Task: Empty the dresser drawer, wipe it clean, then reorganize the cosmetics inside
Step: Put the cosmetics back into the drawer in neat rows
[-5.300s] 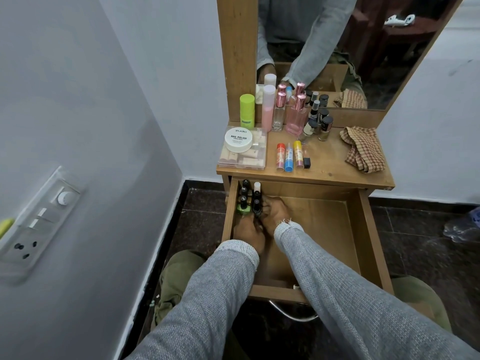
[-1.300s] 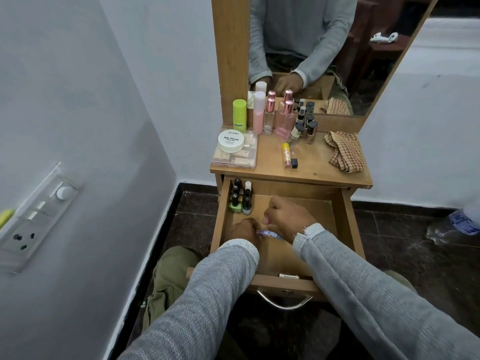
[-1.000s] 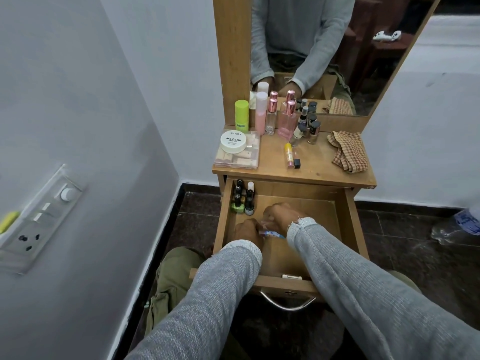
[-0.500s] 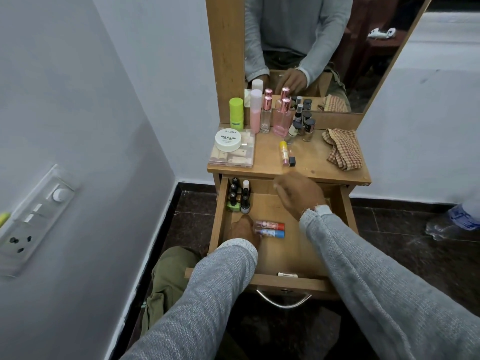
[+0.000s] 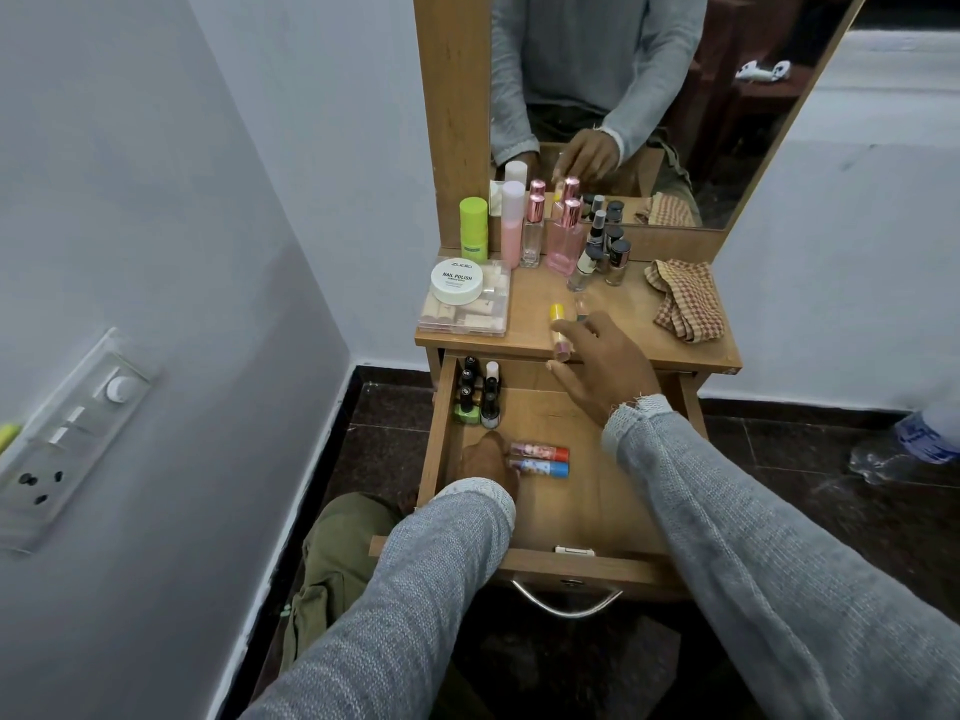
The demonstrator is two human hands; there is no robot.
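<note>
Right hand (image 5: 605, 363) out over dresser top (image 5: 639, 337), fingers spread wide, tips at yellow-capped tube (image 5: 558, 324), nothing held. Left hand (image 5: 485, 459) down in drawer (image 5: 566, 566), fingertips resting at ends of two tubes (image 5: 540, 459) lying side by side; grip itself hidden. Nail polishes (image 5: 477, 394) upright in back left corner. Yellow tube lies flat near front edge: looks light, stiff, smooth plastic, likely to roll. Best pinch across mid-barrel, thumb against fingers, not by cap.

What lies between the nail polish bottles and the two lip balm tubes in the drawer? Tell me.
Head view: only bare drawer floor separates nail polish bottles from lip balm tubes.
</note>
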